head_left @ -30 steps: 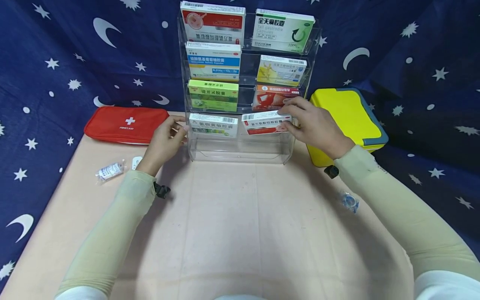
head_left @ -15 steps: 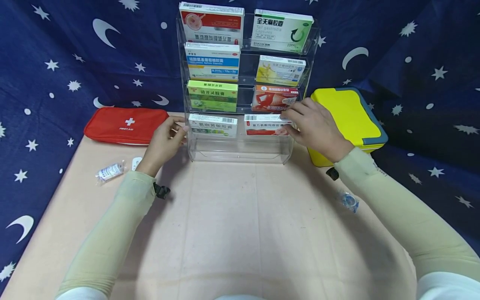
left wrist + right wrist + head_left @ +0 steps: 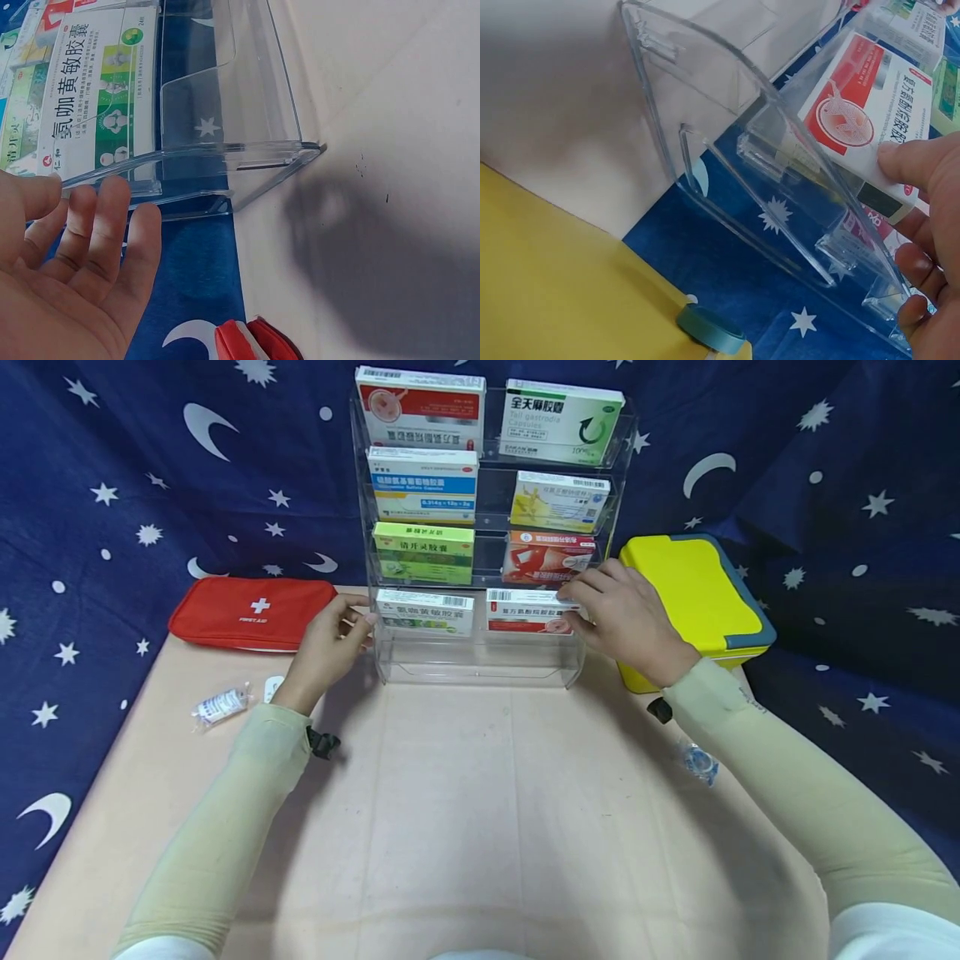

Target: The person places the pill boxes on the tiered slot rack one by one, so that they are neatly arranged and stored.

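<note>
A clear acrylic display rack (image 3: 480, 675) stands at the back middle, with medicine boxes on its tiers. My right hand (image 3: 626, 622) pinches the right end of a red-and-white medicine box (image 3: 525, 614) in the lowest filled tier. In the right wrist view the thumb (image 3: 911, 161) lies on the box's printed face, with fingers behind it. My left hand (image 3: 330, 639) is at the rack's left side, loosely curled fingers (image 3: 112, 225) by the clear side panel and holding no box. Beside the red-and-white box sits a white-and-green medicine box (image 3: 424, 614) in the same tier.
A red first-aid pouch (image 3: 251, 614) lies left of the rack, and a yellow case (image 3: 678, 593) stands to the right. A wrapped white roll (image 3: 221, 705) is on the left of the table (image 3: 450, 827); a small blue packet (image 3: 700, 764) is on the right.
The red-and-white box has gone from tilted to level in its tier, with my right hand still at its right end. My left hand stays at the rack's side.
</note>
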A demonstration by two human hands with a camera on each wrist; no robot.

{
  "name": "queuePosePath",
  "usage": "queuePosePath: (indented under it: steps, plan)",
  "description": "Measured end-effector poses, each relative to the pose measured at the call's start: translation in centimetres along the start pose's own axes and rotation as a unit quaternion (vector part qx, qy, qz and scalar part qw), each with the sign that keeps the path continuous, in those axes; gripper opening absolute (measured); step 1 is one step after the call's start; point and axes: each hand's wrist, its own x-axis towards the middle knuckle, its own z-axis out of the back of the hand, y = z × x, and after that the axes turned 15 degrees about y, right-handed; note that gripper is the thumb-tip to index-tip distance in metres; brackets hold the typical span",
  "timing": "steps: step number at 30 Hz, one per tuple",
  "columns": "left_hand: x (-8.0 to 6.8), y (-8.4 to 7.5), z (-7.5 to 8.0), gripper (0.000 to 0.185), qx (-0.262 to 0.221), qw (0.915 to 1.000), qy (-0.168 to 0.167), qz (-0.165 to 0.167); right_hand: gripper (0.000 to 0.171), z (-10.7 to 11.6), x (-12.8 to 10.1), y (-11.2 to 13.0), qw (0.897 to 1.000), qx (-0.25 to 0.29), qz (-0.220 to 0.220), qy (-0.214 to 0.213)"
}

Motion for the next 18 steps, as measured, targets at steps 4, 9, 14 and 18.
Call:
queuePosePath:
  steps: [4,9,14,18]
  plan:
    - [0.0,-0.1,0.0,0.037,0.000,1.0000,0.001,-0.004,0.042,-0.1,-0.2,0.0,1.000,-0.002,-0.008,0.002]
    - [0.2,-0.2,-0.1,0.036,-0.004,0.9999,0.001,-0.009,0.043,0.0,-0.4,0.1,1.000,0.001,-0.017,-0.001]
    - [0.1,-0.1,-0.2,0.035,-0.010,0.9998,-0.007,-0.013,0.038,0.0,-0.6,0.4,0.999,0.011,-0.030,-0.004]
    - [-0.7,-0.4,-0.7,0.038,0.034,0.9968,-0.057,-0.045,0.043,-0.2,-1.3,1.4,0.998,0.051,-0.048,-0.010]
